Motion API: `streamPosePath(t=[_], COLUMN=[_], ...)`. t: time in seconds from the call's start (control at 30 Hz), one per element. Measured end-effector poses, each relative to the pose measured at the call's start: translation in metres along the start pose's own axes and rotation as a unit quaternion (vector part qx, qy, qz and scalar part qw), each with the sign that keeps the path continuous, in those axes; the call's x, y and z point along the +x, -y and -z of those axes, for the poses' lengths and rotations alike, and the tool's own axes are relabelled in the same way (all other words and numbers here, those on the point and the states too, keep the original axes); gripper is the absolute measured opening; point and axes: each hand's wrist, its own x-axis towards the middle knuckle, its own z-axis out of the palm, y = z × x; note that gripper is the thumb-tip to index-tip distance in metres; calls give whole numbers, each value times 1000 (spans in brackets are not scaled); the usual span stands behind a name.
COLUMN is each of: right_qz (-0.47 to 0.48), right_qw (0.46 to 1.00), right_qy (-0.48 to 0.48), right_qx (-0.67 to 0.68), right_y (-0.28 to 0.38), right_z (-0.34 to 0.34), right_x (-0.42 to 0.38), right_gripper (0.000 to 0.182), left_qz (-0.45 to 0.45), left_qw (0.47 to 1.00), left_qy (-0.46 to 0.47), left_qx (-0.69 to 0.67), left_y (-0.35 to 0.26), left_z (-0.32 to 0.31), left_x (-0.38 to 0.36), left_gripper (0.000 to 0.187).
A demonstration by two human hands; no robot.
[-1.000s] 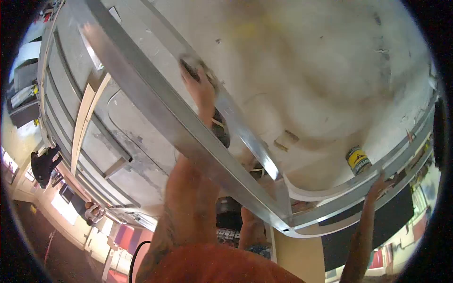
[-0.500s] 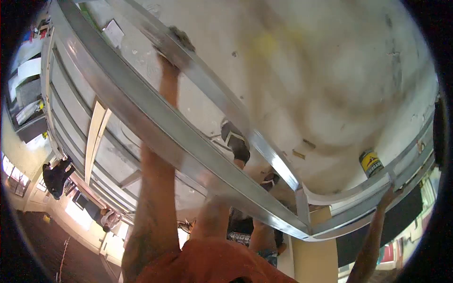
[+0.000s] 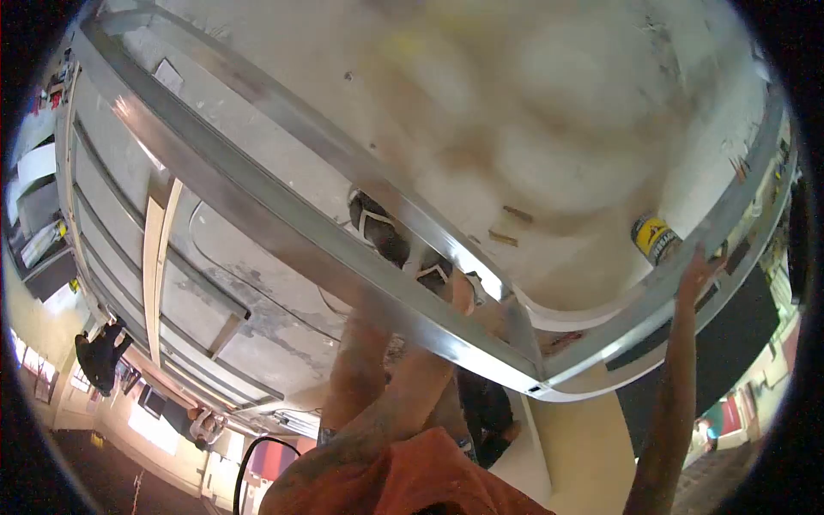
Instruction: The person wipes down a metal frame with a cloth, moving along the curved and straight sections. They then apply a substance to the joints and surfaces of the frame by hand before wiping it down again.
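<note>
Open floor (image 3: 592, 163) spreads on the far side; two long metal bars (image 3: 292, 230) block the near side, and a yellow-labelled can (image 3: 656, 239) obstructs space beside the right rail (image 3: 635, 322).

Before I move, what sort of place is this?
Probably a fabrication workshop: there's a large metal frame, with wood strips and a yellow-labelled can also in view. I can't tell what it makes.

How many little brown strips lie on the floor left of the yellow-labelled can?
2: the upper strip and, just below it, the lower strip. The metal frame may hide others.
</note>
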Motion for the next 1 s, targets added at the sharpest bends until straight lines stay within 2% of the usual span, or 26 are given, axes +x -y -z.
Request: streamPosePath(t=[0.07, 0.17, 0.2, 0.37, 0.43, 0.47, 0.53, 0.57, 0.6, 0.63, 0.67, 0.73, 0.77, 0.8, 0.83, 0.87, 0.9, 0.93, 1.0], right_qz=[109, 50, 82, 77, 64, 86, 250, 378, 378, 305, 232, 89, 96, 162, 222, 245, 257, 315, 247], right_qw=[993, 997, 994, 995, 991, 995, 954, 872, 872, 873, 862, 816, 839, 897, 949, 966, 954, 939, 871], right_qy=[-12, -37, -45, -55, -9, 9, -11, -54, -55, -65, -71, -92, -110, -98, -33, 60, 149, 137, 360], right_qx=[-53, -53, -59, -30, 115, 50, -163, -306, -305, -375, -444, -563, -524, -399, -219, -63, 32, 13, 223], right_y=[7, 1, -13, -17, -25, -31, -95, -127, -114, -101, -76, -15, 22, 79, 148, 226, 306, 340, 512], right_z=[4, -6, -13, -16, -14, -9, -7, -14, -15, -16, -13, -24, -43, -76, -111, -147, -173, -231, -271], right_x=[-3, 0, 4, 8, 6, 3, 21, 32, 21, 10, -2, -7, -17, -34, -57, -86, -116, -149, -199], right_gripper=[65, 65, 65, 61, 54, 52, 48, 47, 47, 51, 55, 65, 62, 59, 57, 56, 55, 56, 43], left_qz=[-17, -53, -73, -209, -256, -258, -235, -238, -273, -302, -291, -388, -392, -394, -395, -415, -435, -435, -481], left_qw=[998, 985, 975, 913, 895, 893, 876, 875, 882, 888, 889, 811, 788, 776, 763, 730, 696, 698, 592], left_qy=[-41, -128, -167, -301, -306, -309, -291, -296, -274, -253, -255, -295, -307, -309, -311, -328, -344, -342, -264], left_qx=[54, 105, 125, 179, 198, 200, 304, 300, 267, 238, 243, 324, 363, 385, 406, 432, 456, 455, 590], left_y=[-1, -11, -27, -141, -189, -215, -261, -272, -274, -275, -285, -331, -343, -357, -372, -400, -423, -435, -454], left_z=[-1, 14, 24, 104, 127, 139, 163, 174, 187, 204, 222, 252, 274, 296, 317, 329, 339, 349, 367], left_x=[-9, 8, 30, 184, 223, 238, 270, 294, 319, 338, 353, 402, 451, 485, 517, 533, 547, 559, 577], left_gripper=[59, 60, 60, 62, 64, 64, 64, 64, 64, 64, 64, 60, 56, 54, 53, 50, 48, 48, 43])
